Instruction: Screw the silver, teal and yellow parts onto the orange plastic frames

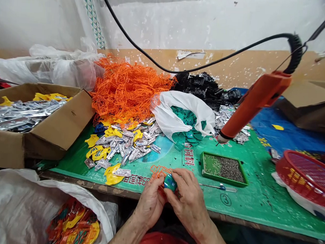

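Observation:
Near the table's front edge my left hand (150,200) is closed on an orange plastic lattice frame (158,170), part of which sticks out past the fingers. My right hand (189,196) pinches a shiny green plastic piece (170,182) against that frame. The fingers hide much of both parts. Left of my hands lies a yellow plastic part (113,174) with a silver metal plate (122,172) on it. To the right are a screwdriver (224,188) and a green tray (205,173) of small screws (231,169).
An orange electric screwdriver (255,105) hangs on a cable at right. Behind lie orange frames (131,85), black parts (203,88), metal plates (135,147) and a white bag (165,111) of green pieces. A cardboard box (62,124) and sack (12,205) stand left; a red basket (291,176) right.

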`<state>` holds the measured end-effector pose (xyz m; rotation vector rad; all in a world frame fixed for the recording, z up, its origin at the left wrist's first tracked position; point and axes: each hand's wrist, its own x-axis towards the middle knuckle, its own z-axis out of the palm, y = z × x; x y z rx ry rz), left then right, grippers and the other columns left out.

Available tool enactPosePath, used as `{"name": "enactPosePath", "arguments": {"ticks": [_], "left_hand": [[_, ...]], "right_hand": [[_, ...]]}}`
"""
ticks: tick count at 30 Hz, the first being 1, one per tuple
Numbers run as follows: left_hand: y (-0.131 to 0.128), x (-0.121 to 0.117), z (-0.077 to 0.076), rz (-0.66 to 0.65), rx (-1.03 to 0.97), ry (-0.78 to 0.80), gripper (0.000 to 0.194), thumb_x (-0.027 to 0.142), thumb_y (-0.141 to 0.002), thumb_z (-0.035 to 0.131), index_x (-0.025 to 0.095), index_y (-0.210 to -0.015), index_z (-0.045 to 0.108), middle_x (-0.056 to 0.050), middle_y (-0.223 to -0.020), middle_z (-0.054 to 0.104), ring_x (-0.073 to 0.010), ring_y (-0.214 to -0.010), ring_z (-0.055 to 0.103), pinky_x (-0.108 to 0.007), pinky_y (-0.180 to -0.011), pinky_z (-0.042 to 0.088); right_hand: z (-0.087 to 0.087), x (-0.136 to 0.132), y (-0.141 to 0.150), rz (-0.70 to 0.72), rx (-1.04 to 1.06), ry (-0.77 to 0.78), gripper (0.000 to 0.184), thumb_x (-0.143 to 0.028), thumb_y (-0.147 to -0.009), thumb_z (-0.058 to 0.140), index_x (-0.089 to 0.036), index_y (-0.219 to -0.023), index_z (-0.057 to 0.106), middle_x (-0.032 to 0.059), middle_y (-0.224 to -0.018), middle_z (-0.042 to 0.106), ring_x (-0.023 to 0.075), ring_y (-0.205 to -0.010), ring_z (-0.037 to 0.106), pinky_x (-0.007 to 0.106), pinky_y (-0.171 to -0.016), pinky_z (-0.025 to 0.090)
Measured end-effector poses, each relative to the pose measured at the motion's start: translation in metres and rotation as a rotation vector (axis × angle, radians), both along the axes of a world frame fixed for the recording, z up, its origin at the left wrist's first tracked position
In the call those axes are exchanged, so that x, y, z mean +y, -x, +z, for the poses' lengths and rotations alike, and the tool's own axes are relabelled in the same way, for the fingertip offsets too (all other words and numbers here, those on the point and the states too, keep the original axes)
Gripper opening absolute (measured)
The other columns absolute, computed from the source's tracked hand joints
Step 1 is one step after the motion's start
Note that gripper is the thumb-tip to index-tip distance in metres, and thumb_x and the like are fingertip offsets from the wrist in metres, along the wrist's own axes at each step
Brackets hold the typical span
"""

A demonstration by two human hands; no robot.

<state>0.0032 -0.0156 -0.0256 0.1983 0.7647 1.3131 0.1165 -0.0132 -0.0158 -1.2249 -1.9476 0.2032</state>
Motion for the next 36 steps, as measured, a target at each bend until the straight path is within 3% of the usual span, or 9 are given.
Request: {"name": "enactPosePath", "arguments": {"ticks": [5, 9, 15, 21, 26, 31, 36], "left_hand": [[0.002, -0.001, 0.003, -0.059, -0.042, 0.009, 0.011, 0.019, -0.073, 0.069, 0.016, -0.083, 0.067, -0.001, -0.086, 0.068, -0.0133, -0.076, 0.062, -0.026, -0.075, 0.05], [0.002, -0.001, 0.006, -0.1, -0.068, 0.016, 0.009, 0.019, -0.075, 0.067, 0.017, -0.084, 0.066, 0.001, -0.084, 0.068, -0.0124, -0.074, 0.062, -0.029, -0.079, 0.05], [0.0, 0.0, 0.005, -0.022, -0.108, 0.046, 0.01, 0.017, -0.073, 0.069, 0.015, -0.082, 0.068, 0.001, -0.082, 0.069, -0.011, -0.076, 0.062, -0.023, -0.077, 0.049], [0.001, -0.004, 0.01, -0.077, -0.083, 0.007, 0.019, 0.023, -0.073, 0.07, 0.014, -0.09, 0.07, -0.004, -0.092, 0.072, -0.0161, -0.08, 0.065, -0.028, -0.079, 0.051], [-0.001, -0.005, 0.01, -0.121, -0.043, -0.045, 0.035, 0.012, -0.069, 0.072, 0.017, -0.103, 0.066, -0.005, -0.098, 0.071, -0.019, -0.089, 0.065, -0.028, -0.08, 0.05], [-0.003, -0.002, 0.009, -0.084, -0.002, -0.106, 0.025, 0.009, -0.072, 0.068, 0.016, -0.096, 0.067, -0.002, -0.088, 0.071, -0.0127, -0.074, 0.065, -0.023, -0.072, 0.051], [-0.003, -0.002, 0.008, -0.068, 0.015, -0.126, 0.022, 0.009, -0.074, 0.066, 0.016, -0.095, 0.068, -0.002, -0.088, 0.071, -0.0118, -0.075, 0.065, -0.022, -0.073, 0.051]], "right_hand": [[0.0, 0.007, -0.005, 0.071, 0.092, 0.086, 0.023, -0.016, -0.077, 0.058, -0.016, -0.1, 0.059, 0.0105, -0.1, 0.064, 0.0217, -0.091, 0.059, 0.037, -0.077, 0.051], [0.003, 0.011, -0.01, 0.097, 0.048, 0.122, 0.024, -0.017, -0.074, 0.063, -0.016, -0.098, 0.062, 0.0089, -0.1, 0.066, 0.0223, -0.09, 0.058, 0.038, -0.078, 0.05], [0.004, 0.007, -0.005, 0.022, -0.066, 0.017, 0.027, -0.019, -0.076, 0.061, -0.016, -0.102, 0.061, 0.0094, -0.106, 0.065, 0.024, -0.096, 0.055, 0.041, -0.083, 0.047], [0.005, 0.002, -0.002, 0.022, -0.064, -0.029, 0.026, -0.02, -0.078, 0.059, -0.014, -0.103, 0.06, 0.011, -0.106, 0.064, 0.0242, -0.097, 0.054, 0.041, -0.081, 0.048], [0.001, -0.003, -0.003, -0.03, -0.065, -0.081, 0.031, -0.019, -0.079, 0.057, -0.015, -0.109, 0.057, 0.0124, -0.109, 0.062, 0.0266, -0.101, 0.054, 0.045, -0.083, 0.047], [0.001, -0.004, -0.004, -0.043, -0.014, -0.111, 0.032, -0.021, -0.077, 0.063, -0.015, -0.108, 0.058, 0.0134, -0.108, 0.062, 0.0266, -0.099, 0.055, 0.045, -0.081, 0.05], [-0.002, -0.008, -0.001, -0.063, 0.114, -0.122, 0.031, -0.018, -0.077, 0.064, -0.016, -0.107, 0.059, 0.0121, -0.103, 0.064, 0.0244, -0.095, 0.059, 0.042, -0.079, 0.052]]}}
